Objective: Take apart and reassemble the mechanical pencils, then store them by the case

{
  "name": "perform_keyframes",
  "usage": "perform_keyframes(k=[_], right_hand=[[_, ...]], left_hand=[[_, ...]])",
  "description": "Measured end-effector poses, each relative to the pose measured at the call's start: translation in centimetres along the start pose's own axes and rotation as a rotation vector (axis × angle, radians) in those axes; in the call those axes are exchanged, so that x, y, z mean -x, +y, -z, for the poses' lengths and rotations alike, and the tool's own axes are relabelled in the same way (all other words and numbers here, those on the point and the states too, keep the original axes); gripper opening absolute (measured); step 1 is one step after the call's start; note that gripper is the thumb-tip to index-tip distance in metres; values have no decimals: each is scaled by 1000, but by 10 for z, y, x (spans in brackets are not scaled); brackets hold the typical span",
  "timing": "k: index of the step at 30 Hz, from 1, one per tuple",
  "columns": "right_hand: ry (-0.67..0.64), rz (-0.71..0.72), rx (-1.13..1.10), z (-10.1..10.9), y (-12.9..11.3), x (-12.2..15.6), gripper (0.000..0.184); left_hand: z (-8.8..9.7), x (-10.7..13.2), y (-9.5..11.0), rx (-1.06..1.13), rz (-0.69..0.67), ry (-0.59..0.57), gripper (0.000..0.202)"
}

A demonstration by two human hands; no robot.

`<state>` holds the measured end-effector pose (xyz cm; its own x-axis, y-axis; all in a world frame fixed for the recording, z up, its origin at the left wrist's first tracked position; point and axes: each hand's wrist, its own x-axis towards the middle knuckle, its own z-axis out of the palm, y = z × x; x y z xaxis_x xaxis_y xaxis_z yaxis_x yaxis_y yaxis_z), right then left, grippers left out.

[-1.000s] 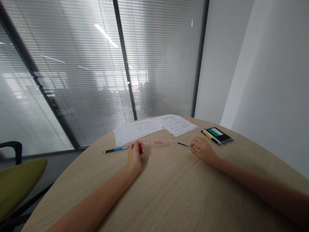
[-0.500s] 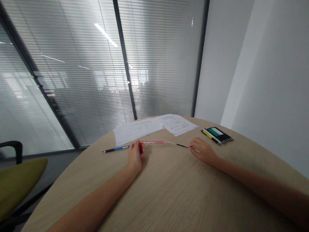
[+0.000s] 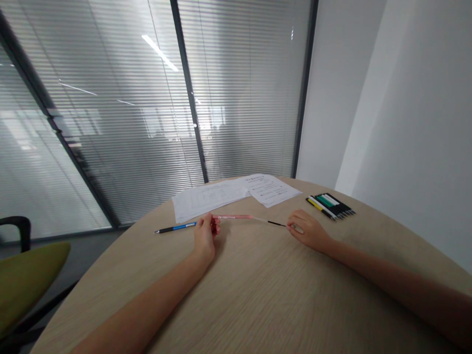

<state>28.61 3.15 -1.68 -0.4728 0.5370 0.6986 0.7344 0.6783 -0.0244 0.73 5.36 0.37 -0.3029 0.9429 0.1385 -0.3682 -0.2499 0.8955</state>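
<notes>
My left hand (image 3: 205,236) is closed on the left end of a pink pen barrel (image 3: 234,217), which points right. A thin pen refill (image 3: 276,223), pale nearer the barrel and black towards my right hand, runs on from the barrel's right end. Pinched at the refill's far end is my right hand (image 3: 307,230), its fingertips hiding the tip. How far the refill reaches inside the barrel cannot be made out. A blue and black pen (image 3: 175,228) lies just left of my left hand, one end hidden behind it.
Printed paper sheets (image 3: 210,199) lie at the table's far side. A row of several pens (image 3: 331,205), black, white, green and yellow, rests beyond my right hand. The round wooden table (image 3: 236,300) has a green chair (image 3: 33,275) at its left.
Both hands keep their hold on the pen barrel and refill, hardly moving. The whole view has shifted very slightly.
</notes>
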Motion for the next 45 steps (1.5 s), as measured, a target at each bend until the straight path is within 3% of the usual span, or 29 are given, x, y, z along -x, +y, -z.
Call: perform_keyframes(k=[10, 15, 22, 29, 36, 39, 45], right_hand=[[35, -62, -52, -2, 6, 1, 9], [79, -197, -89, -6, 14, 1, 10], [17, -494, -256, -6, 26, 0, 16], [15, -734, -441, -1, 23, -1, 19], [126, -780, -559, -3, 25, 2, 17], [184, -853, -612, -7, 30, 4, 17], [215, -895, -614, -5, 29, 3, 19]], left_hand=[[0, -1, 1, -107, 15, -79, 27], [-1, 0, 1, -149, 32, -110, 24], [-5, 6, 4, -224, 49, -155, 24], [-11, 14, 8, -327, 74, -256, 23], [-15, 21, 6, -447, 27, -398, 17], [-13, 22, 0, -582, -90, -499, 9], [-9, 33, -2, -1150, -663, -737, 14]])
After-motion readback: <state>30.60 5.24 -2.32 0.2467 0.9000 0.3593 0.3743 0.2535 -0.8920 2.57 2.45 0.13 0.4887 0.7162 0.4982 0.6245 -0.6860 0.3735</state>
